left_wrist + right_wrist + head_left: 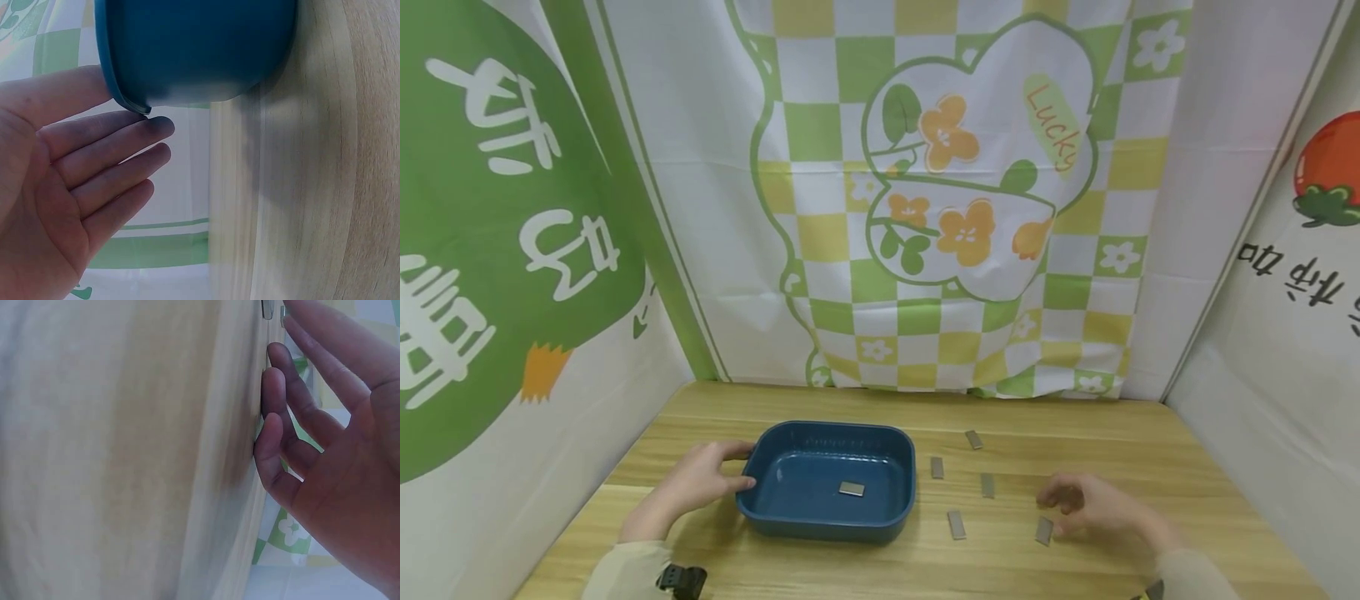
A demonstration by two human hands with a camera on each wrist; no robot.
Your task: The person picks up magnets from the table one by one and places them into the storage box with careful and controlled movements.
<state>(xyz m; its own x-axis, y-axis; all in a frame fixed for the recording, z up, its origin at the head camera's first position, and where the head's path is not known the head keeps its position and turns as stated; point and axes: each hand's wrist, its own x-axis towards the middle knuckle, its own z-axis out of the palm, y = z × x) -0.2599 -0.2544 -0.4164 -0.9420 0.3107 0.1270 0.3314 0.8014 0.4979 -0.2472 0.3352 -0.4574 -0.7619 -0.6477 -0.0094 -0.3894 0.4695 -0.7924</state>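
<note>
Six small metal plates show in the head view. One plate (852, 489) lies flat inside the blue tray (895, 528), a little toward 3 o'clock of the tray's middle. Taking the tray as the clock's centre, the other five lie on the wooden tabletop (820, 571) between about 2 and 4 o'clock.

At the tray's 9 o'clock end, the left hand (696, 477) touches the rim with thumb and forefinger; its remaining fingers are stretched nearly straight, as the left wrist view shows. The right hand (1097, 504) is well apart from the tray, near 3 o'clock, its fingers loosely bent and a gap between fingertips and thumb. Its thumb is at the edge of the outermost plate (1044, 531), which rests on the wood; whether they touch I cannot tell.

As for writing, a checked cloth (812, 133) behind the table reads "Lucky" in slanting orange letters, between 1 and 2 o'clock from the view's centre. Large white characters mark a green panel (482, 225) toward 10 o'clock; dark, upside-down ones sit below a printed tomato (1333, 171) at 3 o'clock.
</note>
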